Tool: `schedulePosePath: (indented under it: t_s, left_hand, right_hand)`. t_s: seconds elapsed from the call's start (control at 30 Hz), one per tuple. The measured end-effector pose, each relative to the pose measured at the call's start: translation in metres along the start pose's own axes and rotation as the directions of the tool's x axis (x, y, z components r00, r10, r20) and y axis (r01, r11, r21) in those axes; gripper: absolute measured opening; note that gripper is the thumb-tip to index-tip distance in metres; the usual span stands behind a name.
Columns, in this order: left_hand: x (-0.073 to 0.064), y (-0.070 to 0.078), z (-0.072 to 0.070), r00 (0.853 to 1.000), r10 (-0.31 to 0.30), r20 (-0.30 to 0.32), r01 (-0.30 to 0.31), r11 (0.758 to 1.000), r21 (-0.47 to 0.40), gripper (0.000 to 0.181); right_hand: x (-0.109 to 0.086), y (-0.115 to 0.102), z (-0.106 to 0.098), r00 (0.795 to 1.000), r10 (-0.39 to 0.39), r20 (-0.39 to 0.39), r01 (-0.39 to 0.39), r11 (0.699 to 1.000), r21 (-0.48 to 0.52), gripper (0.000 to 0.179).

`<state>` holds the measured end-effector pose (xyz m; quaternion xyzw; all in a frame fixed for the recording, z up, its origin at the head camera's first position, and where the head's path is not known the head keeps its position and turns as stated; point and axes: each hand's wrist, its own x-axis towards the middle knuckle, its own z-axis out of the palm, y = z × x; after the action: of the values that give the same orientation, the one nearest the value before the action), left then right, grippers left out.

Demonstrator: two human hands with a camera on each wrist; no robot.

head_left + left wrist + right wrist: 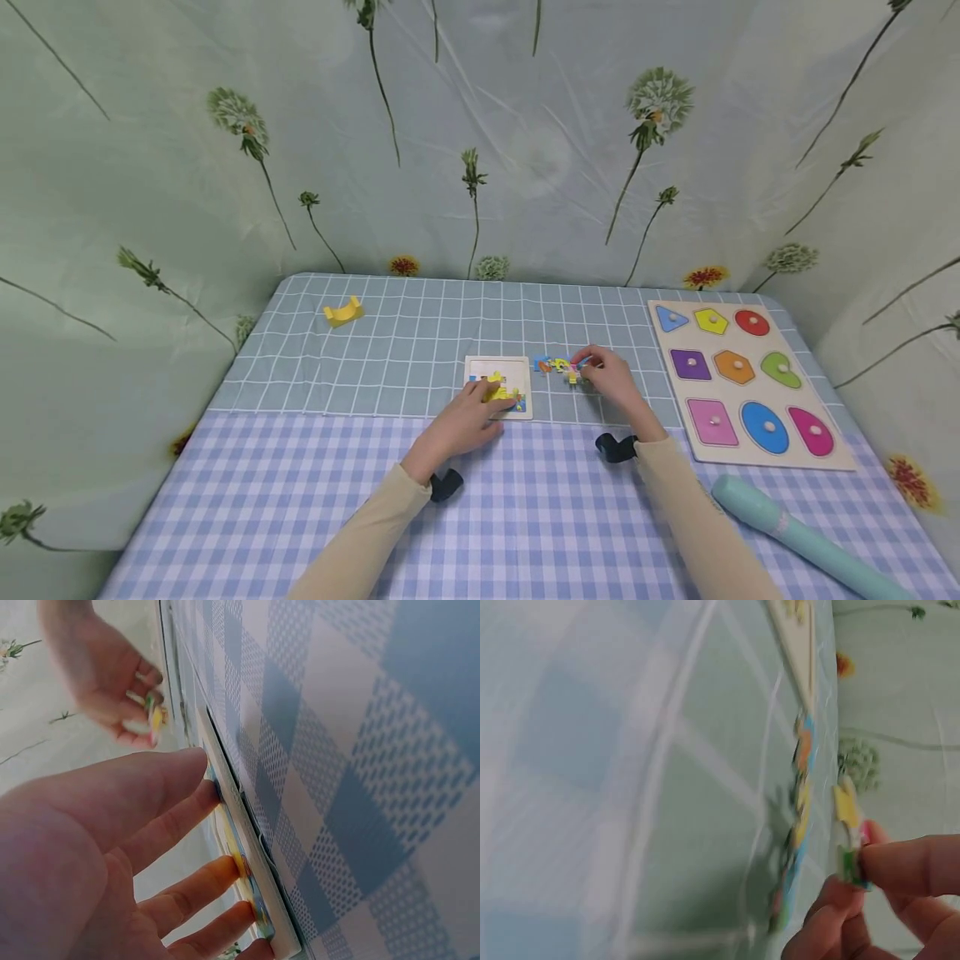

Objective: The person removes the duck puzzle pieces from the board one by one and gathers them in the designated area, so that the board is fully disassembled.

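A small jigsaw puzzle board (497,361) with a pale wooden frame lies at mid-table, partly filled with yellow and blue pieces. My left hand (467,418) rests on it, fingers extended; in the left wrist view the fingertips touch the pieces beside the frame edge (234,806). To the board's right, my right hand (609,380) pinches a puzzle piece (847,806) between thumb and fingers, raised off the cloth. That piece shows yellow, green and pink. Loose puzzle pieces (543,364) lie between the board and the right hand, some partly hidden by its fingers.
A large shape board with knobbed pieces (679,390) lies at the right. Nearer on that side is a teal, stick-like object (813,542). A yellow curved block (344,312) sits at the back left. Floral cloth hangs behind the table.
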<state>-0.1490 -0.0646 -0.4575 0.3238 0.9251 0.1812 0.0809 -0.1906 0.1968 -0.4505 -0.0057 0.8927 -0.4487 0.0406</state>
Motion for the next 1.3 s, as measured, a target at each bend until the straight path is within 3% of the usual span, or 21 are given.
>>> schedulePosePath:
  t_s: [0.17,0.43,0.67,0.8,0.9,1.03,1.17,1.3]
  left_hand:
    - [0.001,0.0,0.001,1.0,0.006,-0.003,-0.006,1.0,0.007,0.041]
    - [0.001,-0.003,0.004,1.0,-0.007,-0.026,0.009,0.997,0.07,0.038]
    - [0.0,-0.004,0.004,0.997,0.021,-0.068,-0.015,0.996,0.091,0.036]
    - [-0.004,-0.006,0.004,0.998,0.031,-0.055,-0.027,0.997,0.068,0.038]
    - [-0.01,-0.009,0.003,0.999,0.011,-0.035,-0.011,1.0,0.022,0.039]
    - [-0.017,-0.014,0.0,0.999,0.002,-0.044,-0.002,1.0,-0.011,0.039]
    - [-0.019,-0.017,-0.001,0.998,0.016,-0.055,-0.017,1.0,-0.019,0.039]
    - [-0.019,-0.018,0.0,0.998,0.016,-0.053,-0.017,1.0,-0.025,0.039]
  right_hand:
    - [-0.005,0.014,-0.007,0.999,0.033,-0.005,-0.033,0.997,-0.069,0.023]
    - [-0.008,0.022,-0.004,0.997,-0.046,-0.066,0.034,0.985,-0.17,0.014]
    - [-0.009,0.017,-0.001,0.991,-0.09,-0.101,0.049,0.935,-0.351,0.005]
    - [-0.01,0.014,0.0,0.99,-0.095,-0.103,0.047,0.917,-0.396,0.005]
    - [-0.009,0.01,0.004,0.986,-0.123,-0.111,0.077,0.933,-0.35,0.007]
    - [-0.004,-0.003,0.016,0.978,-0.19,-0.083,0.172,0.967,-0.187,0.01]
    - [-0.001,-0.018,0.037,0.968,-0.249,0.027,0.25,0.967,-0.054,0.014]
    - [0.001,-0.031,0.059,0.952,-0.272,0.139,0.279,0.96,-0.03,0.02]
